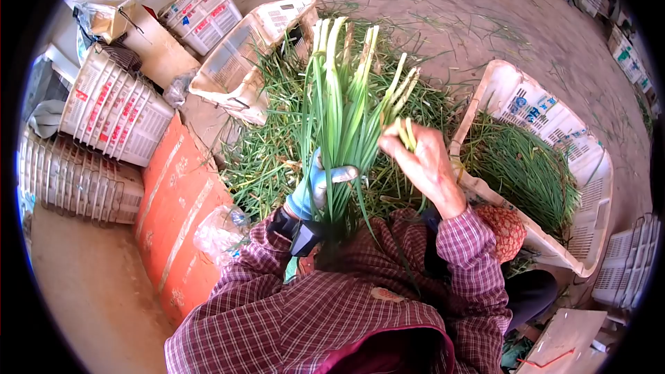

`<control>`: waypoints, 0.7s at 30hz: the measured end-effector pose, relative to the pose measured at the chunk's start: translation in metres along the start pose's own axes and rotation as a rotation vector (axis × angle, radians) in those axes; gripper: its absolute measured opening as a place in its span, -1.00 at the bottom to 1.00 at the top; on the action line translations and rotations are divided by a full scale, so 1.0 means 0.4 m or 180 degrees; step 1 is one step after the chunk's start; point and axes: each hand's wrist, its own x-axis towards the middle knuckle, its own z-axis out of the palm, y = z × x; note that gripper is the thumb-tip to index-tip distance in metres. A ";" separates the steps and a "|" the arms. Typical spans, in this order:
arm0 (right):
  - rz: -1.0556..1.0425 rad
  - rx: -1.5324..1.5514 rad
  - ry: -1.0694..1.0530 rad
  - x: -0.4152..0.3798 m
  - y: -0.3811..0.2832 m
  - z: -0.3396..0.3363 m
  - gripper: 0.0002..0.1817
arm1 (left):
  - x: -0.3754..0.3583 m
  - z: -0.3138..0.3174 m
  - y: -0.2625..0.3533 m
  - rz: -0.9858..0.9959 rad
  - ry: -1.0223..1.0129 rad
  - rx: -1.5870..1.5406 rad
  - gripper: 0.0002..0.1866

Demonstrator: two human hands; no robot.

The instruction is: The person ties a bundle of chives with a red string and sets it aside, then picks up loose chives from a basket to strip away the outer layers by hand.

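Observation:
My left hand (318, 188), in a blue glove, is closed round a thick bunch of garlic chives (339, 107). The bunch stands upright in front of my chest, pale stem ends at the top and green leaves hanging down. Just right of it, my bare right hand (426, 163) has its fingers closed on a few pale chive stems (407, 135). Their lower leaves are mostly hidden by the hand. A big heap of loose greens (267, 163) lies on the ground beneath and behind both hands.
To the right, a white crate (499, 90) holds more chives (519, 173). Another white crate (225, 69) stands beyond the heap at left. Stacked crates (118, 107) rise at far left beside an orange-red board (176, 215). A clear plastic bag (222, 232) lies near my left sleeve.

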 end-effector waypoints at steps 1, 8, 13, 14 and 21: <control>-0.0149 0.0255 -0.0471 -0.014 0.000 -0.006 -0.79 | 0.003 -0.004 -0.002 0.0007 0.0015 -0.0004 -0.53; 0.0007 -0.0344 0.0555 0.006 -0.010 -0.014 -0.68 | 0.010 -0.020 -0.032 0.0157 -0.0008 0.0055 -0.45; 0.0077 -0.1007 0.0954 0.067 0.009 -0.001 -0.61 | 0.007 -0.012 -0.047 0.0085 -0.0115 0.0190 -0.42; 0.0091 -0.1128 0.1019 0.071 0.020 0.005 -0.62 | 0.007 -0.008 -0.049 0.0089 -0.0084 0.0241 -0.42; 0.0162 -0.0274 0.0889 0.060 0.057 -0.002 -0.76 | 0.001 -0.003 -0.046 0.0094 -0.0061 0.0103 -0.43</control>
